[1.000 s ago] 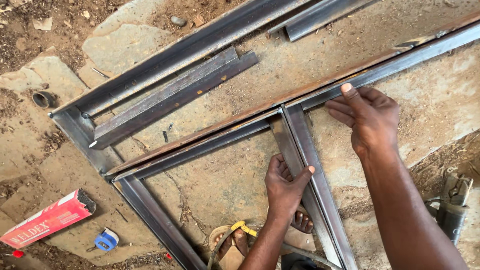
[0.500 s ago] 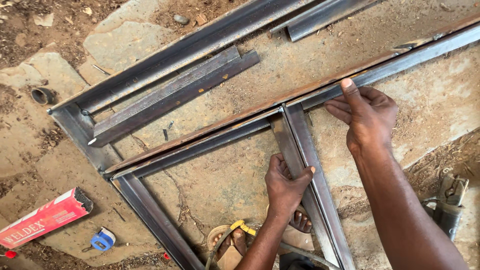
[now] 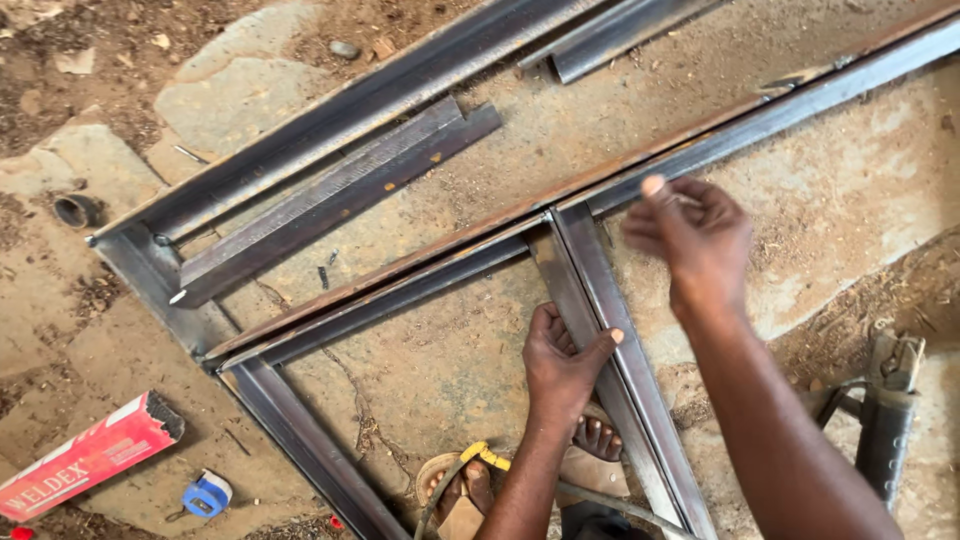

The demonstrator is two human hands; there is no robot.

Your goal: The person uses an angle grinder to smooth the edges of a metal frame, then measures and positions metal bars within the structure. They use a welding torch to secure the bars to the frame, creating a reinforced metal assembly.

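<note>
A frame of grey steel angle bars lies on the sandy concrete ground. Its long top bar (image 3: 790,105) runs diagonally from lower left to upper right. A cross bar (image 3: 615,345) meets it at a right angle near the middle. My left hand (image 3: 560,355) grips this cross bar a little below the joint, thumb on its right edge. My right hand (image 3: 695,240) hovers just right of the joint, close over the long bar, its fingers curled and nothing visible in them. The frame's left bar (image 3: 300,445) runs down to the bottom edge.
More angle bars (image 3: 330,190) lie at the upper left, two others (image 3: 610,35) at the top. A red carton (image 3: 85,455) and a small blue object (image 3: 207,493) sit at the lower left. A sandalled foot (image 3: 590,445) and a dark tool handle (image 3: 888,420) are near the bottom.
My right hand has lifted off the long bar and curled its fingers; before, it lay pressed on the bar. My left hand keeps its grip on the cross bar.
</note>
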